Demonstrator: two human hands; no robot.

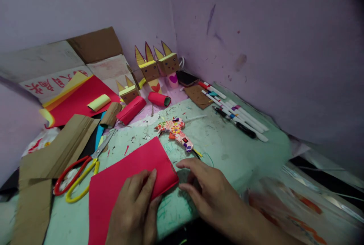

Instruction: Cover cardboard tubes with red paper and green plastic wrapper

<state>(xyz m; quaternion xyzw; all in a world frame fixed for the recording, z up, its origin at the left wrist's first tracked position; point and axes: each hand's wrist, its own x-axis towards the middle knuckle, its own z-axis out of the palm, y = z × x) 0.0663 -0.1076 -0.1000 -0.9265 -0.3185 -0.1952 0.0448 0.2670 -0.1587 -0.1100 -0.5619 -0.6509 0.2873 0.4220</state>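
From where I stand, the red sheet [122, 169] lies at the near edge of the green table [241, 156], its right end turned over into a fold. The person's left hand [136, 207] grips it there, fingers on top. The right hand [209, 190] is curved with thumb and fingers parted, just beside the folded end; whether the fingertips touch the paper, I can't tell.

Beyond the fold, toward the table's middle, a flowered glue gun [174, 126] lies on its side. Scissors [93, 157] with one red and one yellow handle rest spread toward the left edge, beside cut cardboard [61, 154]. Two red tubes [131, 110] lie farther back, before long-eared cardboard figures [150, 71] in the far corner. White markers [241, 113] and a black pen [246, 129] line the right edge, near the wall [264, 47].
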